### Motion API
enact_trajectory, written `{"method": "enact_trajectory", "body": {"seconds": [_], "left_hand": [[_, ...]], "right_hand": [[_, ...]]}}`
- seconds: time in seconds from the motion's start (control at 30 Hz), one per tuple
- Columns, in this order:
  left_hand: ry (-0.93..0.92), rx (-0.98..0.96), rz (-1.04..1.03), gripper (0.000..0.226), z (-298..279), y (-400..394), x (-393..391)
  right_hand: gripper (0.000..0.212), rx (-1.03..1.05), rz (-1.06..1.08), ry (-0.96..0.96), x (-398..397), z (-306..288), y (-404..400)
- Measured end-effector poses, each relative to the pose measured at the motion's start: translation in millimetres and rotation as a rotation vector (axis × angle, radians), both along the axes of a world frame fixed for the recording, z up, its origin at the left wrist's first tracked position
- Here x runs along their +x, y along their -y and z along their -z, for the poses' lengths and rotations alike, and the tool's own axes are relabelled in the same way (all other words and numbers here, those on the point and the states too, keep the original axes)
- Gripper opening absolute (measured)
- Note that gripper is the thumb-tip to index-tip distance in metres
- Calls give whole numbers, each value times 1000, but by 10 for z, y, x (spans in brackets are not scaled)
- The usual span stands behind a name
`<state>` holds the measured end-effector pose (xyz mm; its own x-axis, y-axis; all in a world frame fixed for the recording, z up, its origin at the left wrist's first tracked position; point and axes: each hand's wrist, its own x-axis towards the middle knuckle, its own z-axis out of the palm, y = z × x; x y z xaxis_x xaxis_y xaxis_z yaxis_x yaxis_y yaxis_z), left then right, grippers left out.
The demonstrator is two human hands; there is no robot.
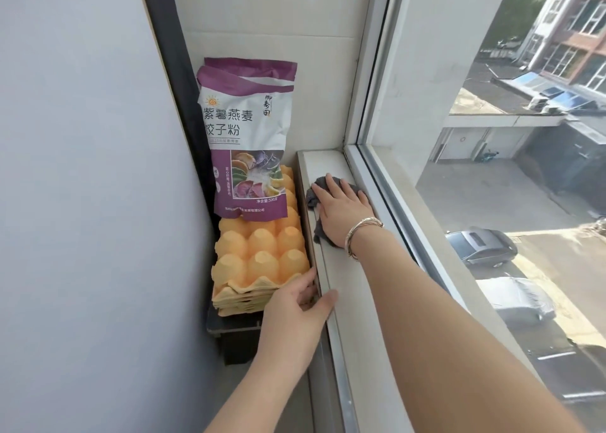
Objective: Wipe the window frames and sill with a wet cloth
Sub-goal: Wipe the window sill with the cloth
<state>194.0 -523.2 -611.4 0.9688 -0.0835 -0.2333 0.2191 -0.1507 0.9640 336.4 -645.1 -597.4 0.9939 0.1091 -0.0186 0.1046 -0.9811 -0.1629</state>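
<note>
A grey cloth (314, 194) lies on the white window sill (367, 301) near its far end. My right hand (341, 209) lies flat on the cloth, fingers together, pressing it down; a metal bangle sits on the wrist. My left hand (298, 311) grips the near edge of the sill, thumb on top and fingers underneath. The white window frame (377, 177) runs along the right side of the sill, with the pane beyond it.
Left of the sill a stack of orange egg trays (259, 252) rests on a dark box (236, 337). A purple and white flour bag (249, 137) stands on the trays, leaning on the corner wall. A grey wall fills the left.
</note>
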Motion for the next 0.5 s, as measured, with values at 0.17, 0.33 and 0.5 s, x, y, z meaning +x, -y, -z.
{"method": "enact_trajectory", "body": {"seconds": [0.17, 0.33, 0.5], "left_hand": [[-149, -148, 58, 58, -69, -74, 148], [-236, -184, 46, 58, -115, -66, 199], [-178, -162, 98, 58, -84, -84, 165]], "right_hand": [[50, -8, -28, -53, 317, -62, 37], [53, 191, 1, -182, -99, -147, 56], [57, 139, -15, -175, -505, -116, 58]]}}
